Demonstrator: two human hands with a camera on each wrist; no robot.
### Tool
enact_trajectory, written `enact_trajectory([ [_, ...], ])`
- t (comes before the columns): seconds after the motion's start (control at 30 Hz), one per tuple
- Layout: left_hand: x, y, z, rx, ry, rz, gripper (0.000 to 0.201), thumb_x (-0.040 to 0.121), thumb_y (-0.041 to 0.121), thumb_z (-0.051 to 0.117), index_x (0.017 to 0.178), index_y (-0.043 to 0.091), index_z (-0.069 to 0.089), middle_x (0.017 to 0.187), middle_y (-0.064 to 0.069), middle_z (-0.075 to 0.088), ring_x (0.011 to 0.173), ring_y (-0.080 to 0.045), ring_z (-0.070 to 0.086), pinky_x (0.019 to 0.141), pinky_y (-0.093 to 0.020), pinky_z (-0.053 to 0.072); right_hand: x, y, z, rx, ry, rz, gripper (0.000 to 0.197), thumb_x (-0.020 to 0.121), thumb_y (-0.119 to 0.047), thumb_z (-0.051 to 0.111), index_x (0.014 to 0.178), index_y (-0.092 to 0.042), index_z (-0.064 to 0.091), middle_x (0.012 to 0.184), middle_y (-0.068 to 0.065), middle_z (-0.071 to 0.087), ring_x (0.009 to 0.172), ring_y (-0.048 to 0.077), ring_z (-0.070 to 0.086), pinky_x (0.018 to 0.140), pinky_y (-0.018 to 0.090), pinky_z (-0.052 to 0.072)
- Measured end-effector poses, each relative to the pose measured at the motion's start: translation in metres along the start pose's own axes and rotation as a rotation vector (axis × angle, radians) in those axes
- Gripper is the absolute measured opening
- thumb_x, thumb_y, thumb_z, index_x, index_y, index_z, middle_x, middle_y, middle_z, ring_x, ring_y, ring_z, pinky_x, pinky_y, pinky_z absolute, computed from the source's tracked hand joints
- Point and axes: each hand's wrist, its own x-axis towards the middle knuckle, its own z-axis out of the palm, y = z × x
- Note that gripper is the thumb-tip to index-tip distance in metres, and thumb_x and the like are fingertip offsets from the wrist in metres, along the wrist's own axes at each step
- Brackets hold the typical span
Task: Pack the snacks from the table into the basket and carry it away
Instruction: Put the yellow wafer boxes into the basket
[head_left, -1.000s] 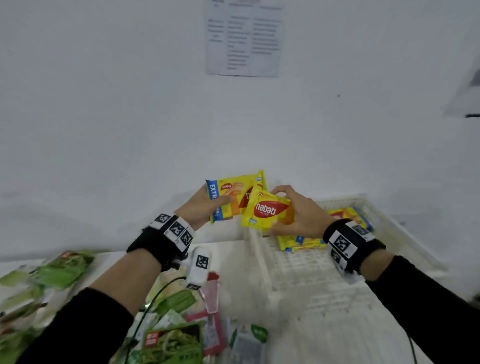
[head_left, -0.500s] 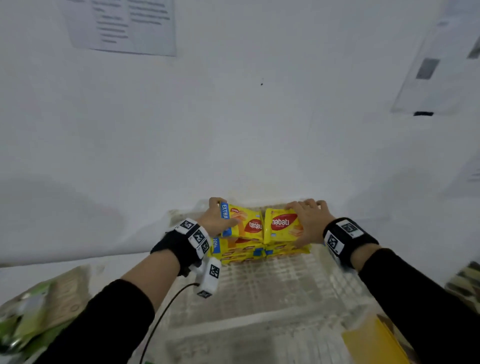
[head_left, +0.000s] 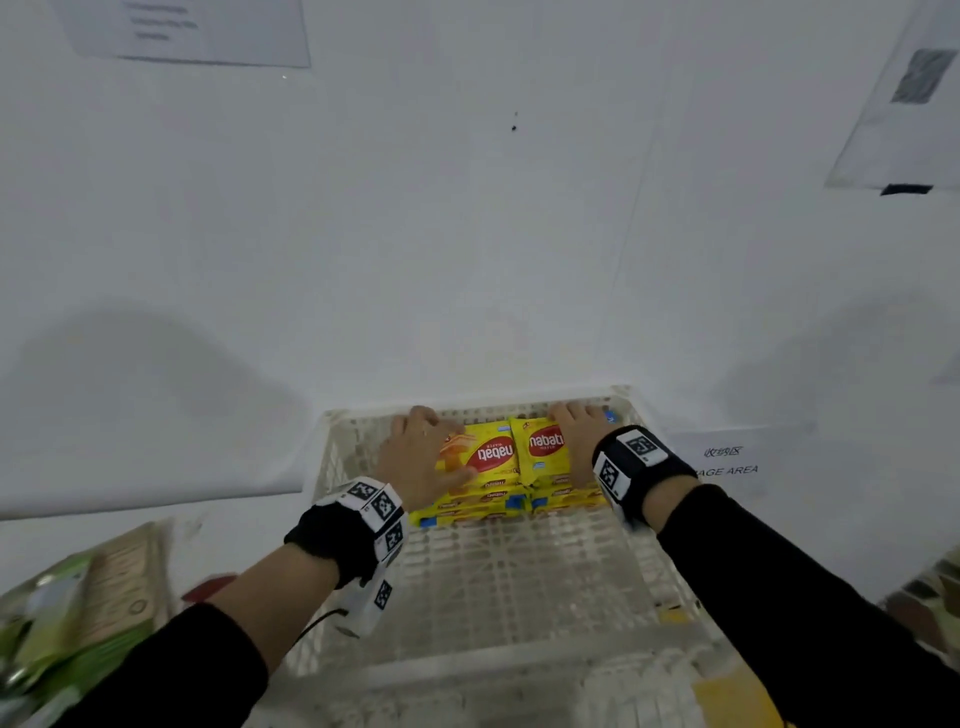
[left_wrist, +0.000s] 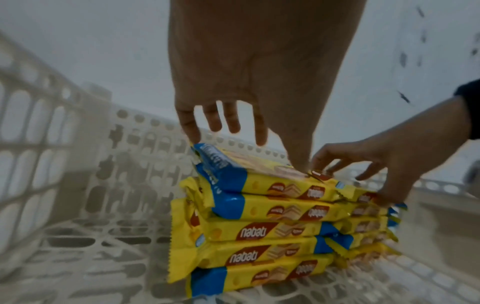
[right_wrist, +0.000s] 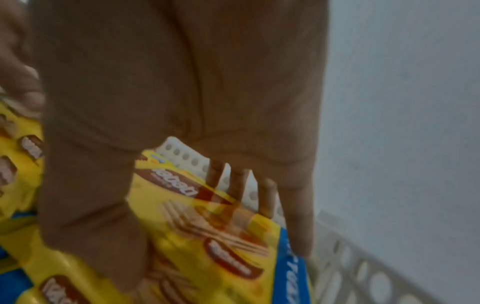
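Observation:
A white perforated basket (head_left: 322, 467) holds two side-by-side stacks of yellow Nabati wafer packs at its far end. My left hand (head_left: 431, 447) lies over the left stack's top pack (head_left: 491, 454). In the left wrist view, the left hand (left_wrist: 257, 144) has straight fingers reaching past the pack's far edge and its thumb pressed on top of that pack (left_wrist: 259, 181). My right hand (head_left: 576, 436) arches over the right stack's top pack (head_left: 543, 447), fingers at its far edge and thumb on the near side. The right wrist view shows the same hold on this pack (right_wrist: 221, 226).
Green snack packs (head_left: 62, 623) and a red pack (head_left: 208, 590) lie on the table left of the basket. A paper label (head_left: 727, 462) lies to the right. The wall rises just behind the basket. The basket's near half (head_left: 519, 597) is bare, and a yellow item (head_left: 737, 691) sits at its near right corner.
Both hands carried a wafer pack each from above the table's edge to the basket's far end and lowered them onto the two stacks. The view swung right.

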Motion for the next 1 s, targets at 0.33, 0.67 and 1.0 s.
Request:
enact_trajectory([
  [0.33,-0.007,0.002,0.013,0.101,-0.091,0.028,0.071,0.076,0.053,0.07,0.138,0.042,0.039,0.148,0.005,0.028,0.135,-0.025,0.025,0.108,-0.045,0.027,-0.02,0.002,0.024,0.187,0.102,0.2,0.067,0.086,0.0,0.048,0.141,-0.034,0.029,0.152,0.01,0.017,0.141,0.041,0.016,0.099,0.057,0.043],
  [0.67,-0.003,-0.003,0.018,0.09,-0.047,0.043,0.067,0.078,0.049,0.069,0.138,0.042,0.041,0.146,0.004,0.031,0.133,-0.023,0.027,0.107,-0.042,0.031,-0.023,0.007,0.037,0.253,0.156,0.201,0.071,0.081,0.003,0.052,0.138,-0.034,0.032,0.153,0.007,0.017,0.141,0.038,0.018,0.112,0.055,0.028],
  [1.0,-0.008,0.003,0.005,0.046,-0.094,0.029,0.07,0.076,0.051,0.071,0.138,0.041,0.04,0.136,0.002,0.037,0.128,-0.022,0.033,0.104,-0.045,0.034,-0.027,-0.004,0.023,0.247,0.144,0.222,0.067,0.082,0.004,0.051,0.136,-0.033,0.035,0.152,0.011,0.023,0.141,0.043,0.018,0.113,0.053,0.026],
])
